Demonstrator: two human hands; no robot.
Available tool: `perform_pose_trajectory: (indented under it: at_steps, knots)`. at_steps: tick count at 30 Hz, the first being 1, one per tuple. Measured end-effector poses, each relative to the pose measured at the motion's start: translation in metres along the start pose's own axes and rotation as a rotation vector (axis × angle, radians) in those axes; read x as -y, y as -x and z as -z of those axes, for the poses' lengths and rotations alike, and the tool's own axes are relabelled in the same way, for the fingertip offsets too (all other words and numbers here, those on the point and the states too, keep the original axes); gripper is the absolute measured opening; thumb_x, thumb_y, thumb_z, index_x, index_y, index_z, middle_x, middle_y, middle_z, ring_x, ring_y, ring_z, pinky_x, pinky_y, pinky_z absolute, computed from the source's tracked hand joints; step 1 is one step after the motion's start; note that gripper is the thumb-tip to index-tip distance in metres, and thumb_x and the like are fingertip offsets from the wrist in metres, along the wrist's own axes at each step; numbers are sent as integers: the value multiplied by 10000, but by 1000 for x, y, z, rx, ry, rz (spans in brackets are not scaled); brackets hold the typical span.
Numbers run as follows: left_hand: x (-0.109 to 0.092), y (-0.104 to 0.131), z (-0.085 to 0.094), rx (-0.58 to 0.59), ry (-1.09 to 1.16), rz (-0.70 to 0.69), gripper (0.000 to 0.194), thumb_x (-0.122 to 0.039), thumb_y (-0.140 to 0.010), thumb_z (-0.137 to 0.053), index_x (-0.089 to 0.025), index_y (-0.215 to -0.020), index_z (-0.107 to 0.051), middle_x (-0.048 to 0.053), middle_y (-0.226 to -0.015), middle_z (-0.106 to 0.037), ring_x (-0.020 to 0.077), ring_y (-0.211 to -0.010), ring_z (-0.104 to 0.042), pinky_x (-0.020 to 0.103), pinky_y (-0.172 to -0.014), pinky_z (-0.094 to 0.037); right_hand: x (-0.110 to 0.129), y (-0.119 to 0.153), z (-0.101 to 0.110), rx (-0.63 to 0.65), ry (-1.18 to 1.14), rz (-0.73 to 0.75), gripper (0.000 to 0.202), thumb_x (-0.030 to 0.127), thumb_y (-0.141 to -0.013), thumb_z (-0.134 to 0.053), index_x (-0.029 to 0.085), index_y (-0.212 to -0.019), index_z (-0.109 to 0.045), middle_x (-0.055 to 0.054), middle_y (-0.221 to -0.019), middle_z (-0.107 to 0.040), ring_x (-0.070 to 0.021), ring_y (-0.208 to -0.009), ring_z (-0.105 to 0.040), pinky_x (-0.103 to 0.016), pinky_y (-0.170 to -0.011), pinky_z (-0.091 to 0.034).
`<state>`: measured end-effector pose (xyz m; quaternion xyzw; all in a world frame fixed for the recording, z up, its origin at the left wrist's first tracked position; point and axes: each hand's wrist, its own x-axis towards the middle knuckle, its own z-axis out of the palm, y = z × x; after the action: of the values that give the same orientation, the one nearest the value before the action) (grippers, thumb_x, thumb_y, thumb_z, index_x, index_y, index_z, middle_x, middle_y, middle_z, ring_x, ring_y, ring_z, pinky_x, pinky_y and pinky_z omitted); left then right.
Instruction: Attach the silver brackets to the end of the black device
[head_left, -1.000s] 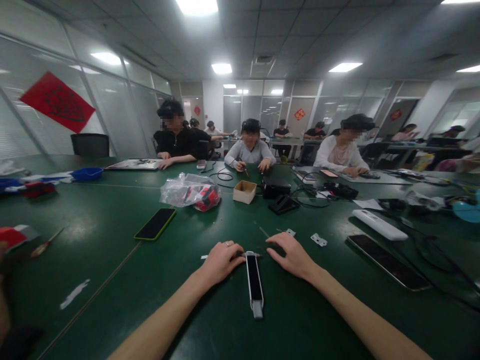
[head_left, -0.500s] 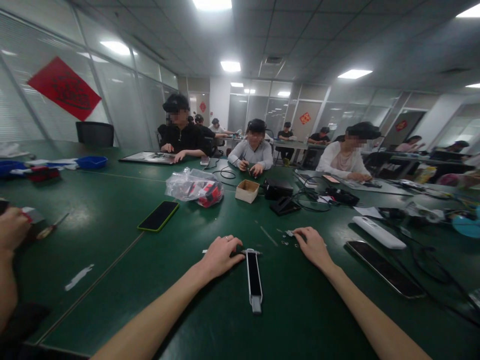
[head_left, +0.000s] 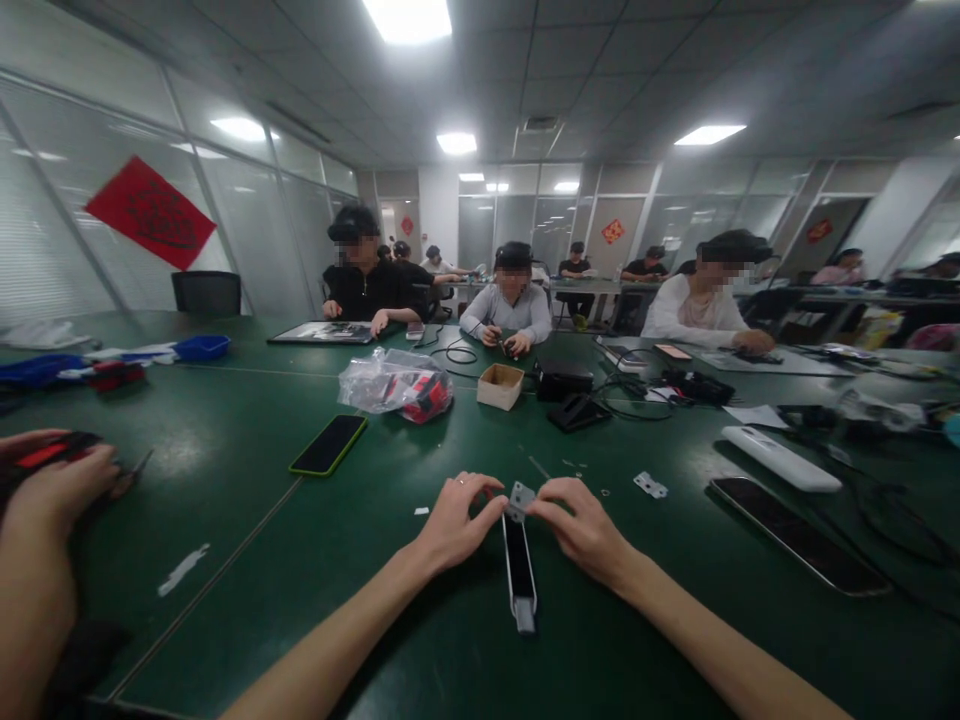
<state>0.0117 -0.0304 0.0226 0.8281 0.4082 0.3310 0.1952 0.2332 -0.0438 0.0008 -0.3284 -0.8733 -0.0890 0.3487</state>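
A small grey plate with holes (head_left: pixel 519 498) is held up between my two hands, over the top end of a long, narrow device (head_left: pixel 519 560) with a white rim and black face. My right hand (head_left: pixel 581 520) pinches the plate's right edge between thumb and fingertips. My left hand (head_left: pixel 461 515) is closed at its left edge, with thumb and fingers curled; something thin and reddish shows by these fingertips, too small to name. The device lies on the green table, its grey lower end towards me. Another holed metal piece (head_left: pixel 650 486) lies to the right.
A green-edged phone (head_left: pixel 328 445) lies to the left, a dark phone (head_left: pixel 795 535) and a white oblong case (head_left: pixel 780 458) to the right. Beyond are a plastic bag (head_left: pixel 390 385), a small box (head_left: pixel 500 388) and cables. At far left are a co-worker's hands (head_left: pixel 60 480).
My right hand has moved left from the small parts and now holds the grey plate above the device. My left hand stays near the device's top. The view has shifted slightly.
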Motion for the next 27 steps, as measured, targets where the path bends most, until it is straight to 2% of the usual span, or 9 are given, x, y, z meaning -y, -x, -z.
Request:
perform_pose_trajectory:
  at_steps: [3, 5, 8, 11, 17, 20, 27]
  knots:
    - [-10, 1, -4, 43, 118, 47, 242, -351, -862, -505, -180, -971, -635, 29, -841, -646, 162, -758, -566, 266, -701, -423, 12, -2, -3, -5, -40, 104, 314, 114, -904, -364, 234, -1027, -626, -68, -934, -621, -173, -903, -568, -324, -785, -458]
    - [-13, 1, -6, 47, 203, 71, 224, -324, -852, -511, -171, -953, -640, 23, -796, -646, 142, -691, -561, 237, -643, -428, 14, -2, -5, -21, -52, 116, 300, 125, -906, -378, 239, -1038, -623, -65, -936, -625, -171, -901, -571, -319, -782, -457]
    - [-7, -1, -7, -16, 227, 111, 201, -296, -833, -521, -162, -938, -627, 5, -735, -628, 127, -632, -546, 220, -595, -418, 10, -2, -8, -35, -43, -1, 251, 171, -906, -418, 220, -1055, -613, -77, -933, -621, -179, -874, -567, -323, -753, -456]
    - [7, -4, -5, -85, 129, 168, 193, -299, -818, -522, -164, -930, -601, -25, -651, -583, 116, -564, -515, 211, -552, -392, 2, -1, -9, -26, -37, -178, 217, 222, -896, -440, 195, -1019, -617, -92, -932, -621, -195, -854, -560, -351, -752, -452]
    - [25, -6, -1, -72, -57, 241, 118, -225, -800, -514, -168, -827, -614, -22, -658, -600, 121, -596, -549, 213, -575, -384, -8, 1, -6, 186, -77, -384, 183, 243, -868, -460, 185, -905, -630, -71, -896, -628, -191, -833, -556, -363, -745, -460]
    - [26, -6, -3, -43, -104, 246, 117, -203, -795, -518, -163, -829, -623, -8, -694, -623, 132, -632, -570, 218, -588, -392, -9, 1, -6, 235, -105, -411, 196, 251, -870, -453, 182, -896, -635, -67, -892, -626, -189, -827, -553, -365, -742, -462]
    - [23, -4, -4, 0, -111, 255, 125, -180, -789, -516, -164, -825, -634, -1, -720, -652, 140, -651, -593, 224, -596, -404, -8, 2, -7, 235, -130, -376, 181, 249, -865, -465, 203, -875, -640, -55, -880, -621, -177, -792, -554, -337, -698, -469]
